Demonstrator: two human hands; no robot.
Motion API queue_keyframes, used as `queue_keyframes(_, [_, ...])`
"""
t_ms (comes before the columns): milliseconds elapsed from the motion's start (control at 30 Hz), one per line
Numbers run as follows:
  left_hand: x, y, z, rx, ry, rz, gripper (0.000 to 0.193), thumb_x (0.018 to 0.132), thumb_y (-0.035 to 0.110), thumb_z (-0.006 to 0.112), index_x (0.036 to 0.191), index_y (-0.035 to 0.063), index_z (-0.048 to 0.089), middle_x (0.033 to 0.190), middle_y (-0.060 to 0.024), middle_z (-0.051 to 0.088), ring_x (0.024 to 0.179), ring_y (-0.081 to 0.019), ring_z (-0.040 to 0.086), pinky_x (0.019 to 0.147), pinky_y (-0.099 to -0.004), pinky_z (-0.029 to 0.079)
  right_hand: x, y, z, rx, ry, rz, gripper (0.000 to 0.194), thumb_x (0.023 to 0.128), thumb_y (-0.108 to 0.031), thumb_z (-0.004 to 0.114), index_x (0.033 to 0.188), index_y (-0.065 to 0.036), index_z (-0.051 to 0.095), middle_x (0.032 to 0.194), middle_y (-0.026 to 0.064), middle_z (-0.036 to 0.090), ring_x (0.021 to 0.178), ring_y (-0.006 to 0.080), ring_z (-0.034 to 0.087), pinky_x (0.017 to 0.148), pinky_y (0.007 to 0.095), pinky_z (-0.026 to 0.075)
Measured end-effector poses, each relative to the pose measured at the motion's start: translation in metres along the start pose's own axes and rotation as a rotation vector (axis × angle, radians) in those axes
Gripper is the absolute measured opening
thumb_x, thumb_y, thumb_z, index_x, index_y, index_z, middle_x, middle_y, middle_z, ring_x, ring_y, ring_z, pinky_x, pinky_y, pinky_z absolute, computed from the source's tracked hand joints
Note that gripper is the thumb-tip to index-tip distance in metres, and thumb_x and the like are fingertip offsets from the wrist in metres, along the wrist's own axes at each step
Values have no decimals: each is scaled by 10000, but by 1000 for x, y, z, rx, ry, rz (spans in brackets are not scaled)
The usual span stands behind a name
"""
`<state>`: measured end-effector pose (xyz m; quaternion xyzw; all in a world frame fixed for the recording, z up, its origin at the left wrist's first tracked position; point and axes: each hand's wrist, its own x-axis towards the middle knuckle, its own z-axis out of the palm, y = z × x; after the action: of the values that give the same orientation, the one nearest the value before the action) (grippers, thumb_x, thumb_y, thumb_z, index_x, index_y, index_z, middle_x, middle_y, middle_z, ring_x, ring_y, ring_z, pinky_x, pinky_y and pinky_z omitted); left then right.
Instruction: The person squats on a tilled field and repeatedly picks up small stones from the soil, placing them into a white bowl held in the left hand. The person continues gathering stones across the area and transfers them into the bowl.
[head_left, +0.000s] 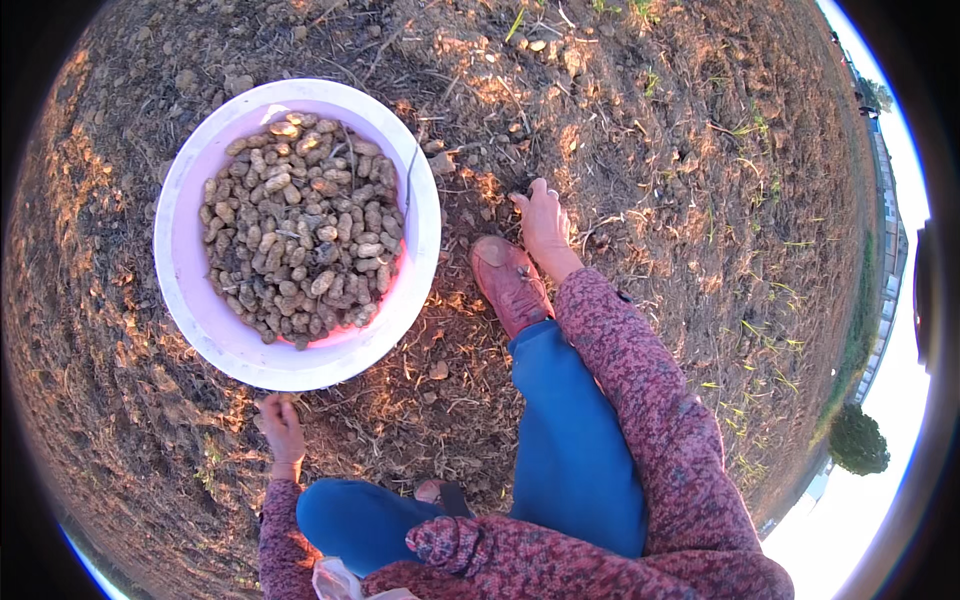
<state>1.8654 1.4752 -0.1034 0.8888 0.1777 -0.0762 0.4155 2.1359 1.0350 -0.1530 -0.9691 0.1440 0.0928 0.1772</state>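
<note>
A round plastic tub (297, 367), white at the rim and pinkish inside, stands on the soil and holds a heap of unshelled peanuts (300, 232). Just below its near rim is my left hand (282, 433), fingers curled; whether anything lies in them cannot be told. To the right of the tub, my right hand (545, 225) reaches to the ground beside the toe of a reddish shoe (510, 281). Its thumb and index finger are close to the soil, and a ring shows on one finger. Whether it pinches something is not clear.
Dry tilled soil (435, 420) with clods, straw and roots lies all around. Green shoots (750, 330) grow at the right. My blue-trousered legs (574, 427) are bent near the tub. A pale plastic bag (335, 579) shows at the bottom edge. A tree and buildings stand far off.
</note>
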Motion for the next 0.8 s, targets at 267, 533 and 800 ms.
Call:
queue_keyframes(267, [83, 152, -68, 132, 367, 234, 239, 885, 90, 470, 1116, 29, 464, 917, -68, 541, 593, -75, 428, 515, -186, 388, -20, -4, -11, 91, -81, -113, 306, 831, -113, 567, 1087, -67, 405, 971, 255, 478, 742, 426, 588, 592, 469, 501])
queue_keyframes(533, [111, 222, -11, 402, 331, 175, 302, 822, 82, 554, 1105, -22, 527, 1237, -185, 480, 1203, -305, 413, 1007, -425, 325, -8, 10, -6, -11, -105, -250, 273, 767, -41, 566, 988, -40, 406, 961, 239, 492, 706, 380, 601, 586, 427, 515])
queue_keyframes(800, [44, 236, 105, -152, -6, 492, 144, 745, -24, 630, 888, -22, 615, 905, -162, 648, 804, -236, 651, 706, -316, 527, 37, 9, -55, 1600, -880, 189, 164, 905, -198, 500, 913, -37, 532, 727, 19, 523, 583, 91, 478, 465, 208, 386])
